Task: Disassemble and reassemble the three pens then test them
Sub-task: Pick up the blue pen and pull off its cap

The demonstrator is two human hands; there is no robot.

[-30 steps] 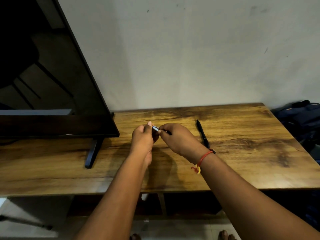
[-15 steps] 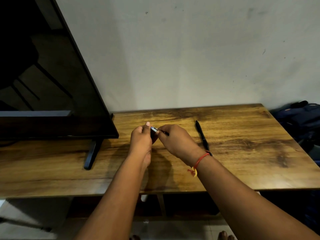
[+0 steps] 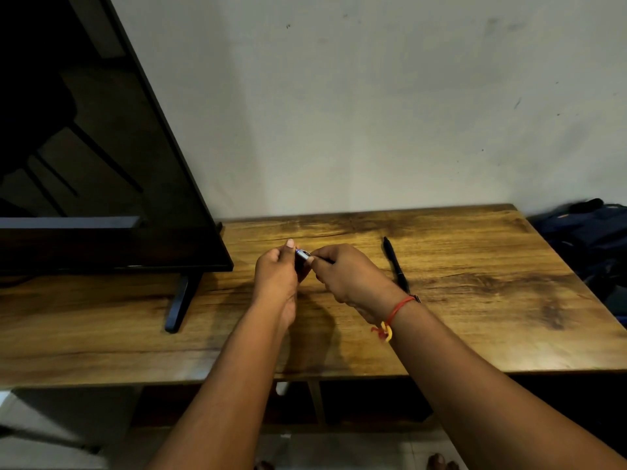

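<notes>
Left hand [image 3: 276, 276] and right hand [image 3: 353, 279] both pinching held pen [image 3: 303, 255] above counter [image 3: 475, 300], apparently working its joint. Black pen [image 3: 395, 266] lying whole on counter beside right wrist. No other pen showing. Testing judged not yet begun.

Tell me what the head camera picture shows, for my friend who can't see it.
The left hand and the right hand pinch a small pen between them above a wooden table. Another black pen lies on the table to their right, and a dark TV screen stands at the left.
</notes>
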